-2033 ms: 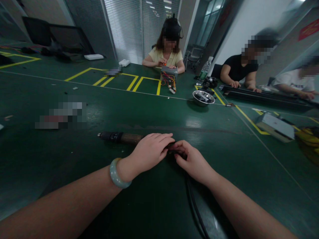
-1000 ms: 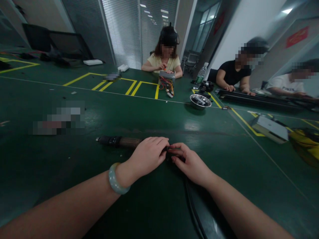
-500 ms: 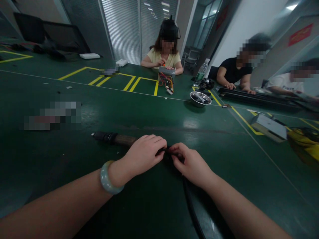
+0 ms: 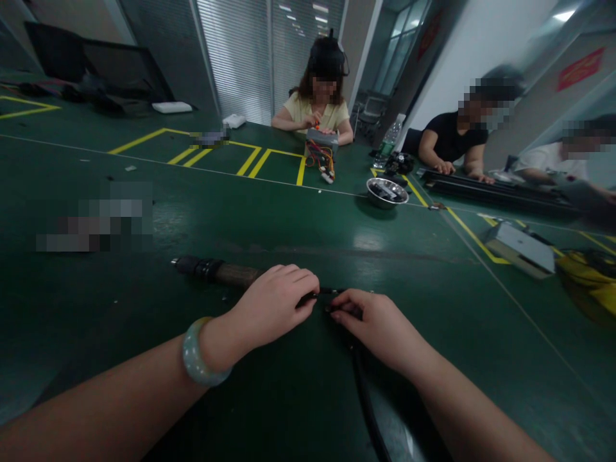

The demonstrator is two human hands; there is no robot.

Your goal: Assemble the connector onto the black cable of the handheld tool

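Observation:
A dark electric screwdriver (image 4: 235,274) lies on the green table, its metal tip pointing left. Over its rear end is my left hand (image 4: 276,298), closed, with a black piece between thumb and fingers. A thin black stretch (image 4: 330,291) shows in the gap between my hands. My right hand (image 4: 373,321) is closed in a pinch on a dark cable end, whose exact shape is hidden by the fingers. From below that hand a thick black cable (image 4: 368,404) curves down towards me.
Across the table, a person handles a grey box (image 4: 321,138) with coloured wires. Nearby stand a metal bowl (image 4: 386,192) holding dark parts and a plastic bottle (image 4: 389,142). To the right are a silver box (image 4: 522,247) and a yellow bag (image 4: 587,279). Two more people sit far right.
My hands have drawn slightly apart: the right shifted a little right and down, the left a little left with the screwdriver. More of the thin black stretch between them now shows.

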